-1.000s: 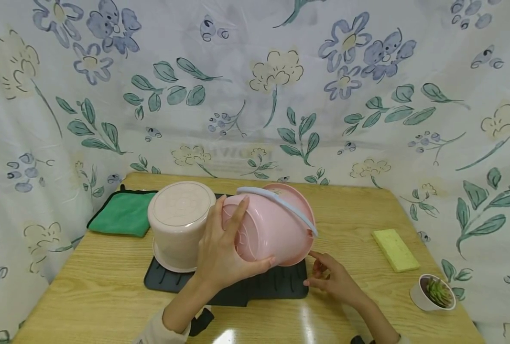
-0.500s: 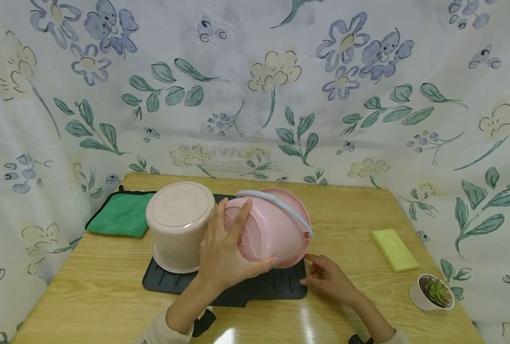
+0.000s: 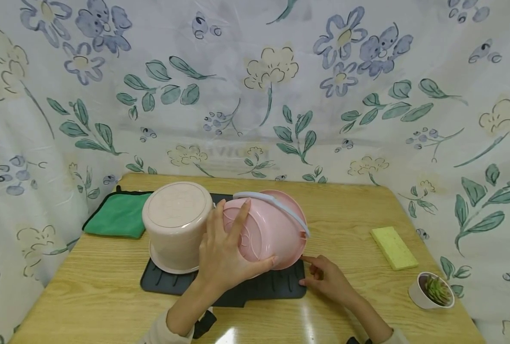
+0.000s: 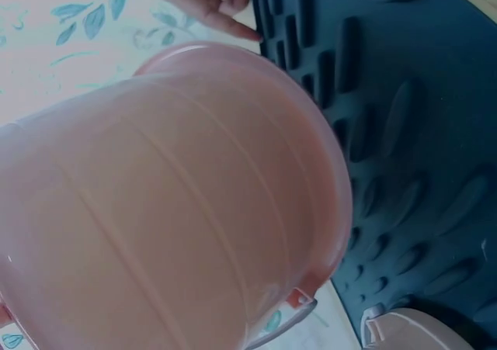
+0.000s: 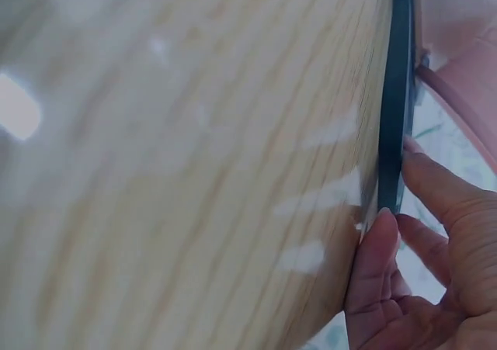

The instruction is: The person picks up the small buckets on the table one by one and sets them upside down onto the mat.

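Observation:
My left hand (image 3: pixel 224 253) grips a pink bucket (image 3: pixel 276 229) round its base from behind, fingers spread over the bottom. The bucket is tipped on its side, its mouth facing away to the right and its pale blue handle (image 3: pixel 280 205) hanging over the outer wall. In the left wrist view the bucket's ribbed side (image 4: pixel 178 195) hangs over a dark ridged drying mat (image 4: pixel 419 94). My right hand (image 3: pixel 330 279) holds the mat's right edge with thumb and fingertips, just below the bucket's rim; the right wrist view shows these fingers (image 5: pixel 435 187) at the edge.
A cream bucket (image 3: pixel 177 210) stands upside down on the mat's left part. Behind it lies a folded green cloth (image 3: pixel 119 215). At the right are a yellow sponge (image 3: pixel 394 248) and a small potted succulent (image 3: pixel 433 290). A floral curtain (image 3: pixel 246 110) surrounds the wooden table (image 3: pixel 87 296).
The pink bucket has come down slightly and a little to the left in my left hand. My right hand has stayed at the mat's edge. The head view has shifted a little.

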`<act>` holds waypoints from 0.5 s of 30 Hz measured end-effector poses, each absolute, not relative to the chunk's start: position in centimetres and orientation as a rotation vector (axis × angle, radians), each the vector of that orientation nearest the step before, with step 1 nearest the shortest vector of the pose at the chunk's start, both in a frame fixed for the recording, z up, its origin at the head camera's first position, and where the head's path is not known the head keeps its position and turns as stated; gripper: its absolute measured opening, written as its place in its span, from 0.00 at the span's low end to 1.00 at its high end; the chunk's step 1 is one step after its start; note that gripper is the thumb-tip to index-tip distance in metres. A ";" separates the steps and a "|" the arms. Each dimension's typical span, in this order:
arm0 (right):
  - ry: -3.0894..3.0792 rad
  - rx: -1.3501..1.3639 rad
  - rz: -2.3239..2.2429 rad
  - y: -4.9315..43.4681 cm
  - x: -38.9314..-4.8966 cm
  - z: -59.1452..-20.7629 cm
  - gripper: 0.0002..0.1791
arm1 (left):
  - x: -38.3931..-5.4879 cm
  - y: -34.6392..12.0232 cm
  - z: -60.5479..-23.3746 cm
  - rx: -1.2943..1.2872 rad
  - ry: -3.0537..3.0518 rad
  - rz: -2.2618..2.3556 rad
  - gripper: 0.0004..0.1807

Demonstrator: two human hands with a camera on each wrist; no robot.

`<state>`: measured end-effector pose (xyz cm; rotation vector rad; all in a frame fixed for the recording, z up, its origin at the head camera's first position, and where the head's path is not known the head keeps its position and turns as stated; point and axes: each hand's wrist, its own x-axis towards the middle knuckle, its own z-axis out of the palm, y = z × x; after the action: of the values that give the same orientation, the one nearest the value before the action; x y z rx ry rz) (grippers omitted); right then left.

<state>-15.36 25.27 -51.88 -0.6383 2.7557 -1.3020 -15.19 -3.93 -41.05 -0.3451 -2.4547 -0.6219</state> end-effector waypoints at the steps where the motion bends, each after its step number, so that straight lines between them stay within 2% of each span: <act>1: 2.758 -0.631 -1.296 25.3 -15.3 -51.8 0.31 | -15.2 -3.9 -41.0 -0.343 -2.459 -0.613 0.69; 15: 2.736 -0.575 -1.283 25.2 -15.3 -51.7 0.31 | -15.3 -3.7 -40.3 -0.332 -2.491 -0.500 0.66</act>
<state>-15.32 25.17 -51.71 -0.5749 2.7357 -1.2827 -15.34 -3.68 -40.26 -0.3320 -2.4913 -0.5002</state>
